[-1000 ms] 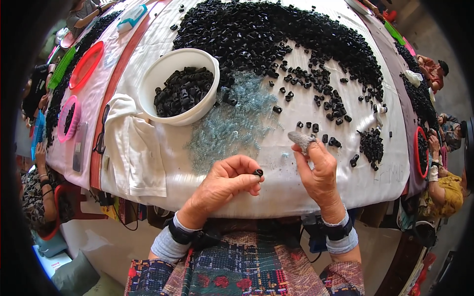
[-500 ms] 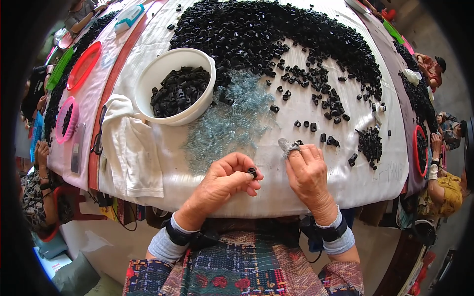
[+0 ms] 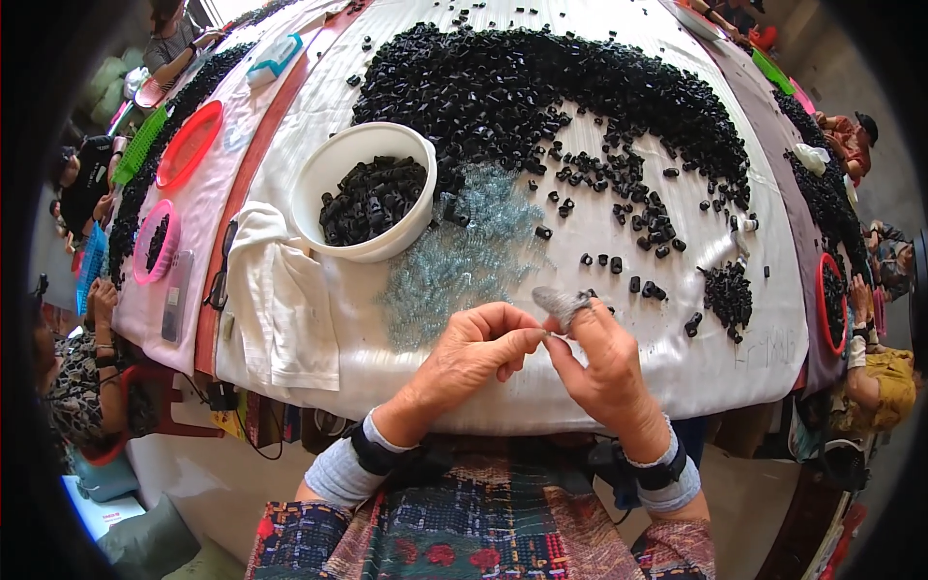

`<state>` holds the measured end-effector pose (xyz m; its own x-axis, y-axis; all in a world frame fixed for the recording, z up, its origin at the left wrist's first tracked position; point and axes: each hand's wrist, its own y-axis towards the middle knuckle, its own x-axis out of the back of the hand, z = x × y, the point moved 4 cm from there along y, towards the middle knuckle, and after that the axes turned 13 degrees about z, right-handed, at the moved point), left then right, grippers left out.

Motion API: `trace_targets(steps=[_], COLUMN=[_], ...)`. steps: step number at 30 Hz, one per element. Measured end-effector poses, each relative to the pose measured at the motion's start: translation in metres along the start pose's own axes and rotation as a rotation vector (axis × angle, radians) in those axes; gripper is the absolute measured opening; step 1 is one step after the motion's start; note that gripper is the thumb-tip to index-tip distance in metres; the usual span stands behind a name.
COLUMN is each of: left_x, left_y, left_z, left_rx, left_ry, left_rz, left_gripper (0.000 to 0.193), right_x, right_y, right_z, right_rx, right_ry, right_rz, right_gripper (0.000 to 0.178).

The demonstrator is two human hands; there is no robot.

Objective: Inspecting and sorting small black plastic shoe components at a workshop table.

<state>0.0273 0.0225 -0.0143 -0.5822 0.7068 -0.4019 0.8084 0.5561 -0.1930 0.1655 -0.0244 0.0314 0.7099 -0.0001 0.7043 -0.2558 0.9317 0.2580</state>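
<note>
My left hand [image 3: 474,353] and my right hand [image 3: 604,362] meet fingertip to fingertip just above the front part of the table. The left thumb and fingers are pinched together, and whatever lies in them is hidden. My right thumb and fingers are closed at the same spot, where a tiny pale bit shows, too small to name. A grey cloth wrap [image 3: 561,304] covers a right fingertip. Beyond the left hand lies a heap of thin, clear bluish coil springs [image 3: 454,261]. Small black tubular parts [image 3: 657,227] are scattered past the right hand.
A white bowl [image 3: 411,217] holding black parts stands at left beside a white cloth [image 3: 275,309]. A large black pile [image 3: 464,82] covers the far side; smaller black pieces [image 3: 727,295] sit at right. Other people work at side tables with red baskets [image 3: 190,145].
My hands were apart, the left pinching a small black tubular part; now their fingertips meet and that part is out of sight. The view has shifted slightly, moving the table contents right and down.
</note>
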Motion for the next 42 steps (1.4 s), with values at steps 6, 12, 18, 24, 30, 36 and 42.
trace_targets(steps=[6,12,18,24,30,36,42], left_x=[-0.003,0.002,0.001,0.001,0.008,0.012,0.008], left_y=[0.003,0.005,0.006,0.004,0.009,0.015,0.011], left_z=[0.005,0.006,-0.003,-0.011,0.000,0.003,-0.006], left_rx=[-0.057,-0.052,-0.172,-0.247,0.004,-0.042,-0.118], left_ry=[-0.002,0.014,0.250,0.497,0.308,0.383,0.426], left_rz=[-0.044,-0.055,-0.062,-0.138,-0.033,-0.115,-0.143], left_gripper=[0.015,0.015,0.019,0.015,0.029,0.022,0.018], right_x=[-0.007,-0.011,-0.008,-0.008,-0.007,-0.009,-0.009], right_y=[-0.004,-0.003,0.000,0.003,0.003,0.003,0.000], right_z=[-0.018,-0.024,-0.026,-0.029,-0.033,-0.036,-0.036], right_rx=[-0.287,-0.369,-0.372,-0.406,-0.373,-0.334,-0.345], right_ry=[0.485,0.754,0.875,0.847,0.759,0.659,0.589], right_rz=[-0.055,-0.053,-0.033,-0.047,-0.148,-0.173,-0.151], right_gripper=[0.015,0.022,0.023,0.021,0.017,0.016,0.016])
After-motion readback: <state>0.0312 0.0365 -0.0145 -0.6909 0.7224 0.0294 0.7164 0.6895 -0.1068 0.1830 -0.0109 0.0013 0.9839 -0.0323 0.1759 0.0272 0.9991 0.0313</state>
